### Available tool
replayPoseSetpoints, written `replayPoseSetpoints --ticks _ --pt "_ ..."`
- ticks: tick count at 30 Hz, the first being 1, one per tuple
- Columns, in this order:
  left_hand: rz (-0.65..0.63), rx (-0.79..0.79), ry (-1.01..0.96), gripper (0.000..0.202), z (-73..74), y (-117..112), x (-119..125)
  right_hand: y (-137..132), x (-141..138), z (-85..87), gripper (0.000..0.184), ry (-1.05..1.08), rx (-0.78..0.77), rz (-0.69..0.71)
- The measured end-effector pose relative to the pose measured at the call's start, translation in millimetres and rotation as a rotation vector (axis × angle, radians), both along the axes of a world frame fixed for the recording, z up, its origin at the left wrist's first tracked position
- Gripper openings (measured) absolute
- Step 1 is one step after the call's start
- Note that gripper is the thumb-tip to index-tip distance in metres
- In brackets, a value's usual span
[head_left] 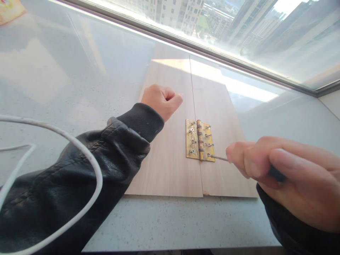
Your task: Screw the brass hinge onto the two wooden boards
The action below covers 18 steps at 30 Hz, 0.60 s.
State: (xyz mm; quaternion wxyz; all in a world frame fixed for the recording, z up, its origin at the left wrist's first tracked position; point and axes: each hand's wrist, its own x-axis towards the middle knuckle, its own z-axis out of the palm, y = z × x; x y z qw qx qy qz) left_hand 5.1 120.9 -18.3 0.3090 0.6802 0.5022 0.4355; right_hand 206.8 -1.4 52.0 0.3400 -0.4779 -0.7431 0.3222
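A brass-coloured hinge [200, 141] lies across the seam between two pale wooden boards, the left board [164, 170] and the right board [225, 180]. Several screws stand in its two leaves, some of them tilted. My right hand [287, 170] is closed around the dark handle of a screwdriver [221, 158]. The screwdriver's thin metal shaft points left, and its tip meets a screw [209, 156] at the near end of the right leaf. Curled into a fist, my left hand [162, 101] rests on the left board, beyond the hinge; nothing shows in it.
The boards lie on a speckled light countertop [159, 226]. A window frame [212, 49] runs along the back, with buildings outside. A white cable [97, 170] loops in front of my left sleeve. Part of a yellowish item [10, 10] shows at the far left.
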Motion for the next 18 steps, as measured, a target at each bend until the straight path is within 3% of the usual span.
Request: replayPoseSetpoints --ticks 4,6,9,11,14,18 --pt "0.005 0.024 -0.017 0.049 -1.0 -1 0 9 -2 11.4 0.012 -0.128 0.024 0.387" --pt "0.003 0.026 -0.02 0.048 -1.8 0 0 16 -2 15.6 0.006 -0.148 0.012 0.514" --pt "-0.001 0.032 -0.018 0.049 -3.3 1 0 30 3 15.1 0.015 -0.037 -0.154 0.652" --pt "-0.003 0.051 -0.017 0.049 -4.4 2 0 39 8 10.3 0.027 0.058 -0.356 0.762" --pt "-0.004 0.059 -0.019 0.048 -5.3 2 0 47 11 2.0 0.043 0.198 -0.54 0.798" --pt "-0.004 0.051 -0.023 0.048 -5.3 2 0 43 8 -2.0 0.051 0.218 -0.57 0.694"
